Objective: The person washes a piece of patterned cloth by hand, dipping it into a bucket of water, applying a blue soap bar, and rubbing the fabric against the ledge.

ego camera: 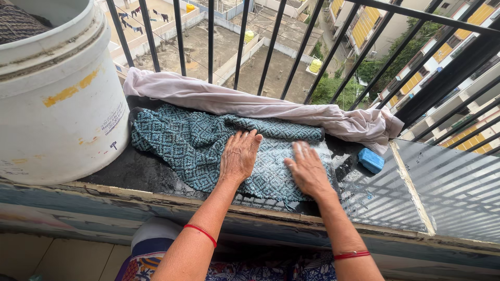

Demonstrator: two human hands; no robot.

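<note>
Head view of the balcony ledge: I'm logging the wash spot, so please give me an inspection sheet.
Surface: dark wet ledge, paint peeling along its front edge.
Job's things: blue patterned cloth spread flat; blue soap bar beside it.
Clutter: white bucket at left; pale cloth bunched along the railing.
Grippers: left hand and right hand pressed flat on the patterned cloth, holding nothing.
Cables: nothing seen.
Surroundings: rooftops, trees and buildings below.

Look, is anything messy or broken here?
Yes. The ledge under the blue patterned cloth is wet, and paint along its front edge is chipped and peeling. The white bucket has yellow smears. Both hands, left and right, press flat on the cloth.
</note>
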